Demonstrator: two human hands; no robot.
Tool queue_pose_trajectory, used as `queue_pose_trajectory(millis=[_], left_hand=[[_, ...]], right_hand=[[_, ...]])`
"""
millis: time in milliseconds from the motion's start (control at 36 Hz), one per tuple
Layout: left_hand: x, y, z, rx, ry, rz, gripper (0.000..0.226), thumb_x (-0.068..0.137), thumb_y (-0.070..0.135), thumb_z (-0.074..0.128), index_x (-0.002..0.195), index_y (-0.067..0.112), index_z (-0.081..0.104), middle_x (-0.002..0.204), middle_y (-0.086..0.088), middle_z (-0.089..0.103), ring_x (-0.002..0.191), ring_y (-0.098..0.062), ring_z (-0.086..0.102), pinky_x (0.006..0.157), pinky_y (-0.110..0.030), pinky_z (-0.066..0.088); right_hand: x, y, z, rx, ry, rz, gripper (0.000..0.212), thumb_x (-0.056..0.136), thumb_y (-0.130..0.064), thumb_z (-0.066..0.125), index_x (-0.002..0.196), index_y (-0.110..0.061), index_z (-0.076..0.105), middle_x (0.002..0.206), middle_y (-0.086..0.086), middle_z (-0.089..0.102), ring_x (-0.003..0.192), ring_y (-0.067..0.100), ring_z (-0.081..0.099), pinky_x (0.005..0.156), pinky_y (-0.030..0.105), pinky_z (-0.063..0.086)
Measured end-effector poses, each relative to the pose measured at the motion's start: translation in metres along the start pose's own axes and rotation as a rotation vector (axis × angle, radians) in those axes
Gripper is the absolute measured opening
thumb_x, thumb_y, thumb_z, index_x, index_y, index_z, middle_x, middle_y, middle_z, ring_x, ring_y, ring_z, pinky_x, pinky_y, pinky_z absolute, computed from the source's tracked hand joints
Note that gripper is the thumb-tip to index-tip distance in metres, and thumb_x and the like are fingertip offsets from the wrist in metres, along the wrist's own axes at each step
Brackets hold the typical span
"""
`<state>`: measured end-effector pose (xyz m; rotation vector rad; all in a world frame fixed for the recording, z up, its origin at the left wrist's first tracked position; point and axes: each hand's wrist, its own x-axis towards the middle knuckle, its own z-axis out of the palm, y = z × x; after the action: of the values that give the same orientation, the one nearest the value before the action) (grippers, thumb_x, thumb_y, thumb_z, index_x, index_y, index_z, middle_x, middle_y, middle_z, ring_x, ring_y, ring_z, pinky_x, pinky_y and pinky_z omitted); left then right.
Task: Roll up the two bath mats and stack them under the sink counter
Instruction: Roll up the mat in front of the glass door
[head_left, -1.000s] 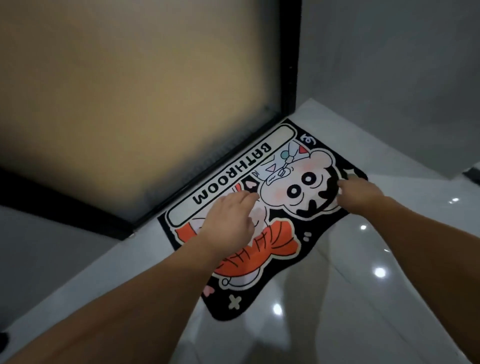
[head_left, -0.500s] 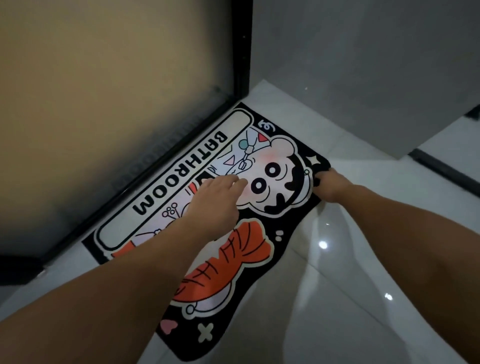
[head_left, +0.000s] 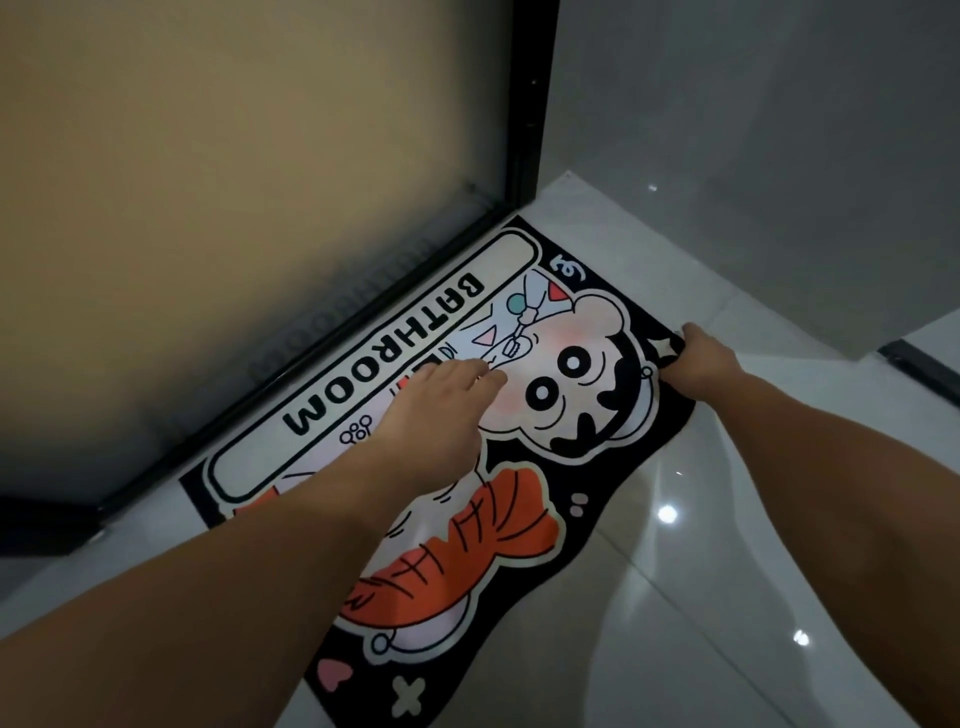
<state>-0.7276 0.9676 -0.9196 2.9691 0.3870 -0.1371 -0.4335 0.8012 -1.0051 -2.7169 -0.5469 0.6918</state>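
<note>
Glossy white floor (head_left: 675, 597) runs up to a frosted door (head_left: 234, 182) in a black frame, a grey wall (head_left: 779, 130) closing the corner. Flat on the floor, long edge against the door sill, lies the one mat (head_left: 519, 525) in view, black with a cartoon and the word BATHROOM; no second mat or sink shows. Left hand (head_left: 434, 402) rests palm down with fingers spread, gripping nothing, on the mat's middle. Right hand (head_left: 696, 358), beside it at the mat's short edge, is pinched shut on that edge, which looks barely lifted. Judging from this, the tile is slick, so the mat may slide toward the left hand instead of curling; one pinch at a corner could start a skewed, coned roll, and the sill may snag the far edge
</note>
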Motion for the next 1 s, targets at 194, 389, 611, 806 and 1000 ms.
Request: queue_pose_trajectory(millis=[194, 389, 611, 806, 1000], left_hand=[[-0.005, 0.004, -0.009, -0.025, 0.015, -0.012, 0.061, 0.082, 0.010, 0.049, 0.141, 0.014, 0.034, 0.141, -0.005, 0.042, 0.129, -0.022, 0.036, 0.108, -0.034, 0.026], [-0.020, 0.005, -0.030, -0.044, 0.059, -0.012, 0.061, 0.083, 0.009, 0.048, 0.142, 0.015, 0.034, 0.143, -0.004, 0.041, 0.132, -0.022, 0.034, 0.110, -0.035, 0.023], [-0.028, 0.001, -0.066, -0.179, 0.277, -0.103, 0.068, 0.086, 0.020, 0.059, 0.145, 0.014, 0.026, 0.148, -0.005, 0.034, 0.136, -0.021, 0.028, 0.114, -0.034, 0.019], [-0.024, -0.014, -0.113, -0.183, 0.416, -0.143, 0.091, 0.079, 0.035, 0.068, 0.148, 0.015, 0.012, 0.155, -0.006, 0.018, 0.142, -0.021, 0.013, 0.117, -0.035, 0.005], [-0.034, -0.010, -0.126, -0.380, 0.298, -0.111, 0.037, 0.077, 0.007, 0.049, 0.111, 0.022, 0.054, 0.097, -0.007, 0.061, 0.092, -0.028, 0.055, 0.071, -0.033, 0.042]], right_hand=[[-0.005, -0.028, -0.002, -0.072, 0.015, -0.085, 0.020, 0.088, -0.006, 0.054, 0.090, 0.010, 0.065, 0.091, 0.025, 0.065, 0.078, 0.030, 0.057, 0.060, 0.028, 0.038], [-0.055, -0.060, -0.017, -0.315, 0.174, -0.365, 0.007, 0.081, 0.001, 0.048, 0.086, -0.004, 0.048, 0.083, 0.020, 0.059, 0.066, 0.029, 0.052, 0.057, 0.031, 0.038], [-0.136, -0.105, -0.105, -0.568, 0.336, -0.734, 0.060, 0.086, -0.014, 0.057, 0.143, -0.019, 0.038, 0.119, 0.010, 0.056, 0.097, 0.035, 0.060, 0.066, 0.033, 0.040], [-0.214, -0.143, -0.170, -0.405, 0.351, -1.149, 0.042, 0.083, -0.018, 0.055, 0.125, -0.021, 0.055, 0.095, 0.006, 0.065, 0.075, 0.031, 0.064, 0.057, 0.037, 0.052], [-0.253, -0.159, -0.184, -0.520, 0.299, -1.167, 0.043, 0.085, -0.022, 0.052, 0.128, -0.026, 0.052, 0.100, 0.003, 0.066, 0.076, 0.028, 0.066, 0.058, 0.030, 0.048]])
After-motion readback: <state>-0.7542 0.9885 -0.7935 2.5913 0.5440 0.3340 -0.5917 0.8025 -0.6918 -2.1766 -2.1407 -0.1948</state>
